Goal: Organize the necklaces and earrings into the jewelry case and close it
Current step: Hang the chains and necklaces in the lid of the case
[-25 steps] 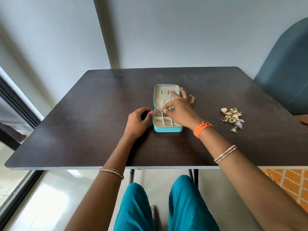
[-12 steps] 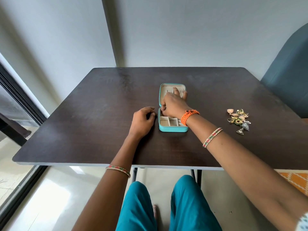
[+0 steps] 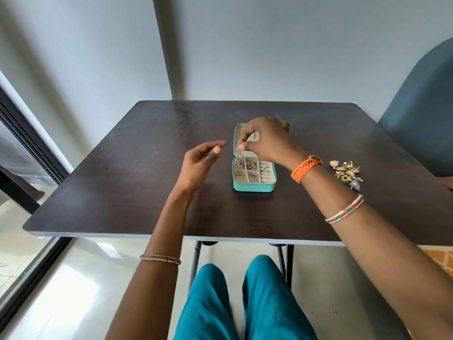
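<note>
Hands work above a small teal jewelry case lying open on a dark wooden table, its cream lid flat against the tabletop behind the compartmented tray. The right hand hovers over the hinge area, thumb and forefinger pinched on a thin gold chain necklace that dangles into the rear left compartment; the other fingers curl loosely. The left hand floats just to the left of the case, half open, fingers relaxed, holding nothing. More chains already lie coiled in the rear middle compartment, while the front cells look empty. A heap of gold and silver earrings waits on the table well to the right of the case, beyond the orange braided wristband on the right wrist.

Judging by this, the necklace step is under way. To do it well, the chain should probably be lowered slowly so it pools in one cell without draping over a divider or catching the neighbouring chains. The free left hand could steady the case or guide the loose end. Whether the clasp is fastened cannot be seen.
</note>
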A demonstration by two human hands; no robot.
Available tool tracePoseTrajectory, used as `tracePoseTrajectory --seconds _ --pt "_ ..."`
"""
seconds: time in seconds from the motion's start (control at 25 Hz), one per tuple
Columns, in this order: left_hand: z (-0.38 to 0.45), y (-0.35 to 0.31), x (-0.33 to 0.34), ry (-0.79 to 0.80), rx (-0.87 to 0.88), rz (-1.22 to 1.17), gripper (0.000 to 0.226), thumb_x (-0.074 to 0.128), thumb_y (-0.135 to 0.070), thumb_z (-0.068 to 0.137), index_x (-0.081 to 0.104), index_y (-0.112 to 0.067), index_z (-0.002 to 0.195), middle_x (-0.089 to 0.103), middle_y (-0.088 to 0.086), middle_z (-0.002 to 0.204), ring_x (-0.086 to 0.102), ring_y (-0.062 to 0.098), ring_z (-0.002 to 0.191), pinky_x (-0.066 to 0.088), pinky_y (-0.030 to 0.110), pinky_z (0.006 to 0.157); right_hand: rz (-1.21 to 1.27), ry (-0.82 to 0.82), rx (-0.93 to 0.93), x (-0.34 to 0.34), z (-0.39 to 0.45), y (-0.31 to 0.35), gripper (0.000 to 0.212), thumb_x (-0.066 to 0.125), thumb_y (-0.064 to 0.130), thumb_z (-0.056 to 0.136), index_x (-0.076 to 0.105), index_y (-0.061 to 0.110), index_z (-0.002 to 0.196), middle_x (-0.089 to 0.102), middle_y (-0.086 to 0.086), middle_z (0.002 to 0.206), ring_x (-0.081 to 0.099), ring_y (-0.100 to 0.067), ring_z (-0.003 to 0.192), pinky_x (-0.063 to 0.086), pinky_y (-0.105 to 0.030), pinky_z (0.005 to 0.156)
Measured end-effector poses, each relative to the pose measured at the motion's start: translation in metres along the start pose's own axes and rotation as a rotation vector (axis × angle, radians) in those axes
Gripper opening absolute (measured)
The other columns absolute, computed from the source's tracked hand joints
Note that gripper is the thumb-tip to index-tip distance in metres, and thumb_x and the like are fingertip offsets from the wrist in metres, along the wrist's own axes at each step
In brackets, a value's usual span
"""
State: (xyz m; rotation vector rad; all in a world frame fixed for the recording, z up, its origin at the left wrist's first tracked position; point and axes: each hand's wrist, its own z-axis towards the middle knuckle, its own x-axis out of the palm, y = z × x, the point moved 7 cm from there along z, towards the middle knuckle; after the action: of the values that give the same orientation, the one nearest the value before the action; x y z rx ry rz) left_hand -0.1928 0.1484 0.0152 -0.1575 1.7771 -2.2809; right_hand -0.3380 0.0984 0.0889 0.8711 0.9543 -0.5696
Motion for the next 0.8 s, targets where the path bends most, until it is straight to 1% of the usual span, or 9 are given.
tracePoseTrajectory --seconds 0.08,0.2,0.28,0.36,0.44,0.52,0.64,0.72,0.8 --pt "-0.004 -0.020 0.012 0.056 0.052 0.064 0.020 0.059 -0.012 0.091 0.067 -0.004 0.107 0.068 -0.001 0.095 0.061 -0.008 0.082 0.046 0.010 0.077 0.066 -0.026 0.003 -0.011 -0.007 0.008 0.008 0.073 0.029 0.076 0.068 0.029 0.070 0.070 0.011 0.088 0.057 -0.009 0.097 0.022 -0.030 0.083" --pt "-0.012 -0.036 0.022 0.065 0.082 0.058 0.016 0.064 -0.009 0.087 0.068 0.005 0.094 0.068 0.001 0.079 0.060 -0.004 0.069 0.047 0.011 0.068 0.183 -0.056 -0.035 -0.026 -0.018 0.021 0.015 0.074 0.022 0.074 0.067 0.031 0.064 0.071 0.009 0.079 0.062 -0.010 0.088 0.041 -0.031 0.084" --pt "-0.018 -0.043 0.023 0.052 0.076 0.024 0.016 0.064 -0.008 0.087 0.067 0.007 0.091 0.066 -0.002 0.073 0.057 -0.004 0.065 0.045 0.010 0.064 0.245 -0.062 -0.051 -0.033 -0.023 0.026 0.017 0.073 0.015 0.075 0.068 0.028 0.065 0.070 0.006 0.074 0.064 -0.007 0.080 0.047 -0.020 0.073" --pt "-0.024 -0.053 0.022 0.042 0.082 -0.009 0.013 0.063 -0.006 0.088 0.066 0.006 0.091 0.067 -0.011 0.067 0.058 -0.006 0.062 0.044 0.008 0.062 0.313 -0.079 -0.027 -0.039 -0.027 0.023 0.019 0.071 0.011 0.078 0.066 0.024 0.064 0.067 0.008 0.069 0.060 0.000 0.067 0.043 -0.010 0.061" --pt "-0.029 -0.060 0.021 0.049 0.070 -0.008 0.011 0.060 -0.007 0.089 0.066 0.002 0.089 0.067 -0.011 0.068 0.058 -0.006 0.060 0.043 0.006 0.058 0.436 -0.089 0.025 -0.042 -0.030 0.015 0.023 0.068 0.010 0.081 0.063 0.025 0.064 0.065 0.009 0.067 0.058 0.001 0.064 0.048 -0.019 0.065" --pt "-0.034 -0.064 0.019 0.076 0.039 -0.004 0.009 0.059 -0.010 0.090 0.066 -0.005 0.086 0.066 -0.006 0.071 0.058 -0.005 0.060 0.043 0.007 0.056 0.588 -0.058 0.082 -0.043 -0.034 0.010 0.022 0.062 0.009 0.087 0.061 0.023 0.069 0.067 0.003 0.072 0.062 -0.008 0.072 0.052 -0.031 0.074" --pt "-0.039 -0.067 0.014 0.118 0.001 0.032 0.009 0.060 -0.013 0.089 0.066 -0.012 0.082 0.067 -0.012 0.063 0.057 -0.002 0.059 0.045 0.010 0.057 0.960 0.003 0.209 -0.042 -0.041 0.006 0.026 0.043 0.004 0.096 0.051 0.017 0.075 0.066 0.000 0.069 0.066 -0.015 0.071 0.053 -0.032 0.076" --pt "-0.040 -0.065 0.009 0.120 -0.018 0.007 0.010 0.059 -0.016 0.090 0.065 -0.014 0.082 0.064 -0.011 0.063 0.056 0.002 0.062 0.048 0.017 0.064 1.204 -0.014 0.285 -0.042 -0.044 0.001 0.028 0.038 0.002 0.098 0.048 0.015 0.075 0.059 0.003 0.057 0.060 -0.013 0.055 0.054 -0.035 0.071" --pt "-0.041 -0.063 0.003 0.077 -0.039 -0.100 0.010 0.058 -0.017 0.091 0.063 -0.013 0.083 0.058 -0.005 0.066 0.053 0.007 0.065 0.049 0.025 0.071 1.203 -0.054 0.313 -0.043 -0.046 -0.005 0.026 0.040 0.004 0.097 0.050 0.016 0.077 0.048 0.005 0.050 0.042 -0.007 0.040 0.048 -0.027 0.052"
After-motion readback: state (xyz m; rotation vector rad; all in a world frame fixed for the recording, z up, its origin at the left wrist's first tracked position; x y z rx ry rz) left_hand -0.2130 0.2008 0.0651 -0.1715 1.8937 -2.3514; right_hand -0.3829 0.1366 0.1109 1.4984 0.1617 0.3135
